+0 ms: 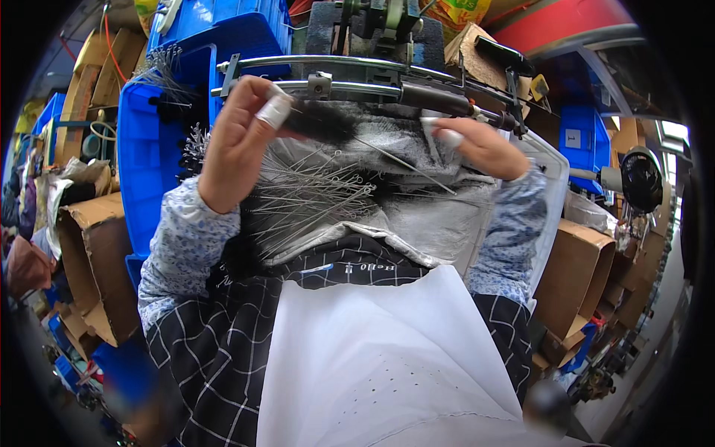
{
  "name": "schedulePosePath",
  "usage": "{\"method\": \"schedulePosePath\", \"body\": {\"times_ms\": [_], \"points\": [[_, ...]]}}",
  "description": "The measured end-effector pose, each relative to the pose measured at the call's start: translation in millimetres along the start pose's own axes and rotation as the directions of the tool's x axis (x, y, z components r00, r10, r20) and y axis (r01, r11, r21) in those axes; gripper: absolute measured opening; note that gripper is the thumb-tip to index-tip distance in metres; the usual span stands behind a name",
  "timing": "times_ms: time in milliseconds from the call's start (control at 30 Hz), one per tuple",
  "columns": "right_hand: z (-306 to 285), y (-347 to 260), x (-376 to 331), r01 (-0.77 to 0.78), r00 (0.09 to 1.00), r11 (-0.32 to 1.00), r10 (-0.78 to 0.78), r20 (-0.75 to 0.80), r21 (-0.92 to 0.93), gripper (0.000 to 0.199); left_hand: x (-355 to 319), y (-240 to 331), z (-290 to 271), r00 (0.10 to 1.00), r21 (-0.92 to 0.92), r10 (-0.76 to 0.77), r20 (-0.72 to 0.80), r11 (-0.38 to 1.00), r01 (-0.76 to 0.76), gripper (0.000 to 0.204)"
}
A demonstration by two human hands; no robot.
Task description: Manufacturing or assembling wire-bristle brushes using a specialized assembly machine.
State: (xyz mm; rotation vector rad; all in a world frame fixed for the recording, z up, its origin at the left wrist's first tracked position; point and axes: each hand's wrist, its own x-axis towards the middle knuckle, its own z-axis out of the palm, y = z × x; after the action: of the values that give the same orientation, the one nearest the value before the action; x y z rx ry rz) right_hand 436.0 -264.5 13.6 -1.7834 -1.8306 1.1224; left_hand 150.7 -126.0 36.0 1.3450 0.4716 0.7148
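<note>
My left hand, with white tape on its fingertips, pinches a black bristle tube brush. The brush's thin wire stem slants down to the right over the work surface. Level with it on the other side, my right hand also has taped fingertips; its thumb and forefinger stand apart with nothing visible between them. Below my hands lies a loose heap of looped wire stems, their dark bristle ends toward the left. A grey, black-dusted cloth spreads under the heap.
A machine with metal rails runs across the far side. At left stands a blue bin with more wire brushes at its top. Cardboard boxes flank both sides; a small black fan is at right.
</note>
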Motion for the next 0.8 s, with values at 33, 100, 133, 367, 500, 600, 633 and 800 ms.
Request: {"method": "schedulePosePath", "body": {"times_ms": [33,100,133,367,500,600,633,800], "points": [[20.2,-15.6,15.7,0.047,0.996,0.989,-0.058,0.073,0.142,0.036,-2.5,-6.9,8.0,1.000,0.056,-0.017,0.023,0.998,0.016,0.009],[58.0,-44.6,39.5,0.069,0.962,0.803,-0.210,0.172,0.592,0.035,-9.4,-20.9,10.9,0.995,0.281,-0.012,0.095,0.960,-0.016,0.011],[70.8,-62.0,44.1,-0.070,0.984,0.704,-0.066,0.164,0.707,0.035,-15.0,-22.1,7.6,0.990,0.447,0.004,0.138,0.892,-0.066,0.012],[8.8,79.3,90.1,-0.543,0.610,0.727,-0.004,-0.792,-0.421,0.026,-77.0,-7.7,-82.2,0.995,0.947,0.051,-0.084,0.314,0.064,0.021],[1.5,95.5,107.9,-0.591,0.565,0.691,-0.013,-0.825,-0.415,0.026,-116.7,-11.4,-82.0,0.904,0.798,-0.328,-0.272,0.449,0.403,0.017],[-1.3,94.9,110.4,-0.602,0.575,0.672,-0.010,-0.818,-0.431,0.025,-121.1,-15.3,-72.4,0.919,0.801,0.064,-0.390,0.515,0.304,0.016],[-1.4,96.5,110.5,-0.563,0.597,0.697,-0.029,-0.802,-0.444,0.025,-123.2,-13.4,-71.0,0.924,0.804,-0.011,-0.381,0.489,0.337,0.016],[-1.3,92.1,112.6,-0.539,0.590,0.709,-0.068,-0.804,-0.455,0.024,-130.3,-21.1,-78.5,0.948,0.878,-0.077,-0.308,0.361,0.314,0.018]]}}
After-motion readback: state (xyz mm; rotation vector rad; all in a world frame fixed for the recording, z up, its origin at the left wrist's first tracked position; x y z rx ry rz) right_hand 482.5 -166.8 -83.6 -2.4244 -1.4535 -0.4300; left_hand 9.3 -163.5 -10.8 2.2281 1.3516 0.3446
